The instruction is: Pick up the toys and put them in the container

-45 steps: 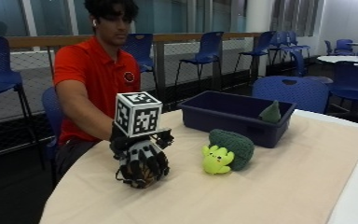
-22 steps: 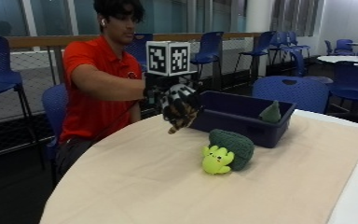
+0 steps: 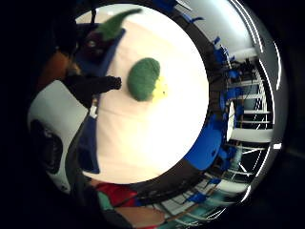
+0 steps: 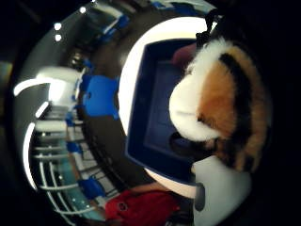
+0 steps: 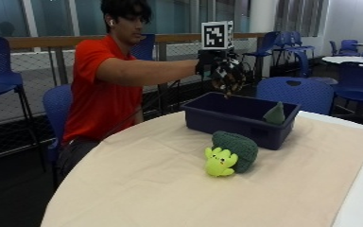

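Observation:
In the outside view my gloved right hand (image 5: 222,71) hangs above the near end of the dark blue container (image 5: 232,125), fingers curled round a small striped plush toy (image 5: 230,84). The thumb side palm view shows that toy (image 4: 221,103) as orange, black and white, close against the palm, with the container's open inside (image 4: 157,108) below it. A green pointed toy (image 5: 274,113) lies in the container's far end. A broccoli plush (image 5: 235,151) with a yellow-green face lies on the table in front of the container; it also shows as the broccoli plush (image 3: 143,78) in the little finger side view.
The round table has a beige cloth (image 5: 150,184) with open room at the front and left of the broccoli. Blue chairs (image 5: 295,90) stand behind the table, and a railing runs behind the person.
The hand has risen from the table at the left, carrying the striped toy, and has swung right and up to a spot over the container. The broccoli has not moved.

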{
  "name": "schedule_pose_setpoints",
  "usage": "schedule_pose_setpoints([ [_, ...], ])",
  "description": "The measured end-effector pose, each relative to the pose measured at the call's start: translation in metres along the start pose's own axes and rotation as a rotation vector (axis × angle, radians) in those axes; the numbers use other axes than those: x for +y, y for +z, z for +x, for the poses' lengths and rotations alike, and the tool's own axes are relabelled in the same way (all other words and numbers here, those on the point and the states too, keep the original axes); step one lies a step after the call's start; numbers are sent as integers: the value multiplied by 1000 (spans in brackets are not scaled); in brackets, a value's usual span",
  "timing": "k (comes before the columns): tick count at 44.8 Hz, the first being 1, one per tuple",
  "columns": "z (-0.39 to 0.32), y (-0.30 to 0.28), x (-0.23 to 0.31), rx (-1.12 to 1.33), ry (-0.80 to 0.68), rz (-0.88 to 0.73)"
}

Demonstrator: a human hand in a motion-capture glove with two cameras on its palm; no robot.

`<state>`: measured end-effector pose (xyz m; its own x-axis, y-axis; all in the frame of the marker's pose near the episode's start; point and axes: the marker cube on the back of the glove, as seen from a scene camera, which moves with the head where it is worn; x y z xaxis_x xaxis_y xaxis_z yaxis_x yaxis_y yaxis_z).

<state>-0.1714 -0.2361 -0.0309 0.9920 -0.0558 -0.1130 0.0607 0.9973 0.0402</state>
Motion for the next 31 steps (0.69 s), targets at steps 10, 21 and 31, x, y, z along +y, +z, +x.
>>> schedule_pose_setpoints([
  [10, -46, -3, -7, 13, -217, 27],
  [21, -23, 12, -6, -29, -129, -86],
  [31, 45, 13, -9, -123, 61, -18],
])
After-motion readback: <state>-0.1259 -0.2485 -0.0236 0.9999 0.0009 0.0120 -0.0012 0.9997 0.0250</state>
